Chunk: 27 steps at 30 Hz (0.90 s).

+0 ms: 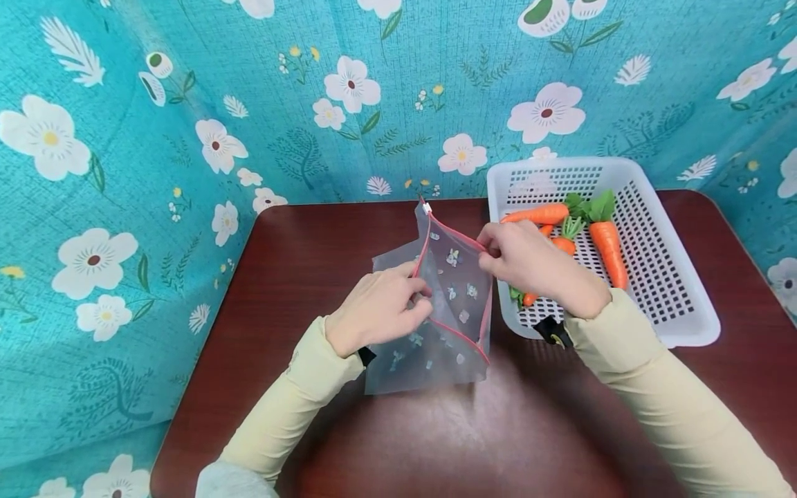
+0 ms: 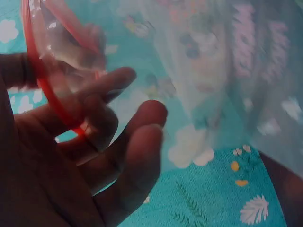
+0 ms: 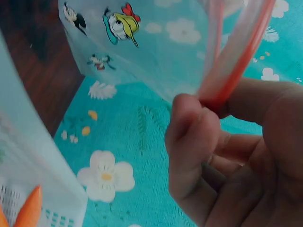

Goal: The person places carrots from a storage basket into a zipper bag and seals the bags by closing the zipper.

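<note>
A translucent zip bag point(image 1: 398, 360) printed with small cartoon figures stands over the table, its red-edged mouth spread wide. A white slider point(image 1: 426, 207) sits at the far corner of the zip. My right hand point(image 1: 529, 259) pinches the right red rim between thumb and fingertips; the pinch shows closely in the right wrist view, at the red edge point(image 3: 232, 82). On the opposite side, my left hand point(image 1: 382, 304) hooks its bent fingers over the left rim, fingertips in the mouth. The left wrist view has the red strip point(image 2: 45, 87) crossing these fingers.
A white plastic basket point(image 1: 691, 304) stands right of the bag, partly beneath my right forearm. Several carrots point(image 1: 607, 245) with green tops lie in it. Behind the dark red-brown table point(image 1: 299, 242) hangs a teal flowered cloth point(image 1: 398, 90), which also covers both sides.
</note>
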Each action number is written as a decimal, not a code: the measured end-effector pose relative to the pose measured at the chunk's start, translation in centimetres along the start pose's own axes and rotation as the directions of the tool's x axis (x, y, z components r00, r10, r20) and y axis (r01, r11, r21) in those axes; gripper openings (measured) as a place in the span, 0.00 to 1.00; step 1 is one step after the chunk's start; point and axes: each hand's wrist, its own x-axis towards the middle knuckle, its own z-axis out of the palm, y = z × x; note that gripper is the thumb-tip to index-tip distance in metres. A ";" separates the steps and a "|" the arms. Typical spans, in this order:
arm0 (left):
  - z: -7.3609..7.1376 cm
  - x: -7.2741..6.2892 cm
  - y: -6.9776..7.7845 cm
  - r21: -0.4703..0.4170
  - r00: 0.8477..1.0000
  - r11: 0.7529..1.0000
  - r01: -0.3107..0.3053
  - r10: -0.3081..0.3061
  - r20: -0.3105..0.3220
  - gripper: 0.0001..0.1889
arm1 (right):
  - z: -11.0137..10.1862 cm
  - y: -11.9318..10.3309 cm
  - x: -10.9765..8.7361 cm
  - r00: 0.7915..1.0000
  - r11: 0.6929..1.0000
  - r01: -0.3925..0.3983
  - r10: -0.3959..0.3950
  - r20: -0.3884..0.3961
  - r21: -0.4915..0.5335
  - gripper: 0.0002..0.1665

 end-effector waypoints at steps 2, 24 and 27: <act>-0.1 -0.2 -0.1 0.066 1.000 0.998 -0.013 0.012 0.010 0.11 | -0.3 0.4 0.0 1.000 1.000 0.001 0.000 0.009 -0.012 0.10; 0.0 -1.2 -3.1 0.016 0.984 0.987 -0.158 0.159 -0.084 0.08 | -1.2 3.6 0.3 0.990 0.996 -0.085 0.084 0.110 0.004 0.12; 0.4 -1.1 -3.4 -0.055 0.981 0.985 -0.161 0.154 -0.121 0.07 | -0.9 3.8 0.4 0.992 0.997 -0.071 0.069 0.104 0.021 0.12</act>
